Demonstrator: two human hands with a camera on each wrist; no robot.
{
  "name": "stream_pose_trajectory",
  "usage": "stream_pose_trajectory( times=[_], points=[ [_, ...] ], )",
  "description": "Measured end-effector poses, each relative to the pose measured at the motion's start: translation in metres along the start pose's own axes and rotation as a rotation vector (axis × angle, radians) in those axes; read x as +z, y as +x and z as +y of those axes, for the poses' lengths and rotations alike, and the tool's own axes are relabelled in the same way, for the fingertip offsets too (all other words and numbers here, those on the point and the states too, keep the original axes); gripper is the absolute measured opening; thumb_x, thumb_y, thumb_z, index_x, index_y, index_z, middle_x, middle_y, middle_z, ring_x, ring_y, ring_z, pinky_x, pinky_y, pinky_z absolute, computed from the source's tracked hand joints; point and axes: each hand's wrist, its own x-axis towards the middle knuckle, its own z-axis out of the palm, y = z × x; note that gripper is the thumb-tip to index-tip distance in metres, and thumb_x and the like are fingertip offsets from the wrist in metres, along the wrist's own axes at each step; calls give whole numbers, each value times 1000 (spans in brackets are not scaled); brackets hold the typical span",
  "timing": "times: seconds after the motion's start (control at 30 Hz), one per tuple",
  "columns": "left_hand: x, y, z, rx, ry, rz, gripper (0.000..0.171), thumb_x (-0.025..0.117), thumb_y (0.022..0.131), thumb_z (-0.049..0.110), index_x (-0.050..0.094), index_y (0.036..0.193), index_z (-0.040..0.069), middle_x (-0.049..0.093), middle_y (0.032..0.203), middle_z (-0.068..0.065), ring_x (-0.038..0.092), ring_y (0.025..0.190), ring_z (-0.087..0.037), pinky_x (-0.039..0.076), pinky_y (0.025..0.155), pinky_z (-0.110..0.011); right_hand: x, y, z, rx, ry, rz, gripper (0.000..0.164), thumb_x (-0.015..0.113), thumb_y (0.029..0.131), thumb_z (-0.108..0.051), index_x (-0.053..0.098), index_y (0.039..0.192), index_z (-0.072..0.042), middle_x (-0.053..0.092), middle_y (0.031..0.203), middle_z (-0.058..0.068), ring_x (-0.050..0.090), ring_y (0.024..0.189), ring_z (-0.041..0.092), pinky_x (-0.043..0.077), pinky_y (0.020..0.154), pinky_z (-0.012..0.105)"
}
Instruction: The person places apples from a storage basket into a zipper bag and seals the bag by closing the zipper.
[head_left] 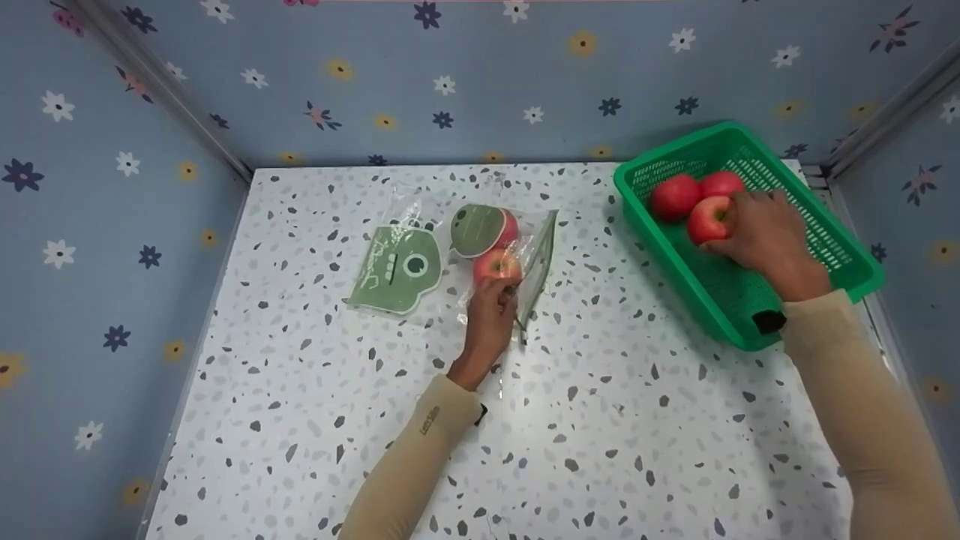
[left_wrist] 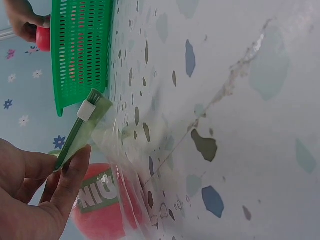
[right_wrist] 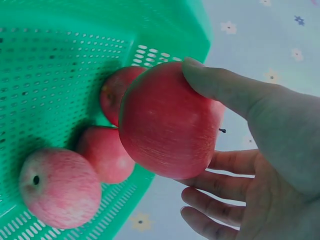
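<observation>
My left hand (head_left: pixel 489 315) pinches the green zip edge (left_wrist: pixel 75 135) of a clear zip bag, close to its white slider (left_wrist: pixel 86 110). Inside that bag lie two red apples (head_left: pixel 496 265), partly covered by its green print (head_left: pixel 478 229). Over the green basket (head_left: pixel 679 279) at the right, my right hand (head_left: pixel 772 234) grips a red apple (right_wrist: pixel 170 120) between thumb and fingers. Beneath it in the right wrist view are three more apples (right_wrist: pixel 62 187) in the basket; the head view shows only two of these, the other hidden.
Left of the apple bag, a second clear bag (head_left: pixel 405 270) with a green one-eyed monster print lies flat on the speckled white table (head_left: pixel 585 450). Flower-patterned walls (head_left: pixel 480 90) stand behind and at both sides. The basket sits at the table's back right corner.
</observation>
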Motion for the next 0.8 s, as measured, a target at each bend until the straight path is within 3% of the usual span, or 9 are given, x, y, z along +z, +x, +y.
stream_pose_trajectory(
  times=[0.37, 0.53, 0.67, 0.8],
  points=[
    [0, 0, 1, -28, -11, 3, 25, 63, 95, -11, 71, 117, -5, 63, 102, -17, 60, 89, -24, 52, 79, -29, -6, -14, -26, -29, 2, 78, 75, 93, 80, -27, 53, 133, 9, 59, 127, 34, 45, 112, 51, 43, 89, 67],
    [-1, 0, 1, -20, -13, 0, 24, 63, 95, -12, 71, 117, -6, 63, 102, -17, 61, 89, -25, 52, 79, -30, -5, -20, -41, -67, 4, 110, 71, 94, 79, -26, 54, 128, 7, 59, 128, 32, 45, 115, 50, 43, 90, 68],
    [-2, 2, 0, -4, -21, 2, 25, 62, 93, -15, 71, 115, -7, 65, 102, -19, 63, 89, -28, 53, 80, -32, -1, -23, -54, -101, 5, 118, 72, 95, 79, -26, 55, 130, 6, 57, 132, 30, 43, 125, 49, 44, 93, 70],
    [-4, 4, 0, -31, -54, -1, 26, 62, 92, -15, 72, 114, -7, 67, 102, -20, 65, 91, -29, 55, 81, -33, 7, -26, -66, -161, 26, 136, 81, 96, 76, -23, 54, 138, 6, 58, 132, 29, 44, 127, 46, 46, 95, 68]
  ],
)
